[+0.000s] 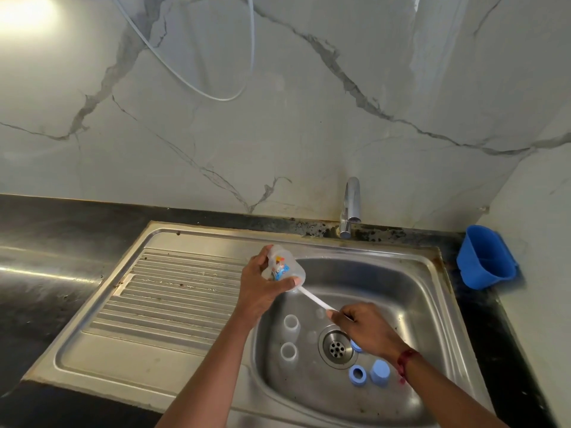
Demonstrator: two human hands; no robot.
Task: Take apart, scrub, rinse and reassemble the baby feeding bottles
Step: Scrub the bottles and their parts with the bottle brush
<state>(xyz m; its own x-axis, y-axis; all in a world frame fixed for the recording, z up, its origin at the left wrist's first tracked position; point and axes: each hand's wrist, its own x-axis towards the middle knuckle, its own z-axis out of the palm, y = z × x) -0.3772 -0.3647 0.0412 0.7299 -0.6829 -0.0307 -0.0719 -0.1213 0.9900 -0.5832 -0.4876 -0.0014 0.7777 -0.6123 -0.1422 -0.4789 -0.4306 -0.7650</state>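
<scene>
The left hand wraps its fingers round the clear printed bottle, holding it over the back-left edge of the sink basin, likely so drips fall inside. The bottle's long axis runs diagonally, with its base up toward the draining board and its mouth tipped down toward the drain. The right hand pinches the white brush handle, in line with that axis, and its far end enters the mouth. Blue rings and clear caps wait on the basin floor.

Kitchen corner with marble wall and black counter.
A steel sink sits at 6 o'clock, tap behind; blue tub at 3 o'clock; glare at 10 o'clock.
</scene>
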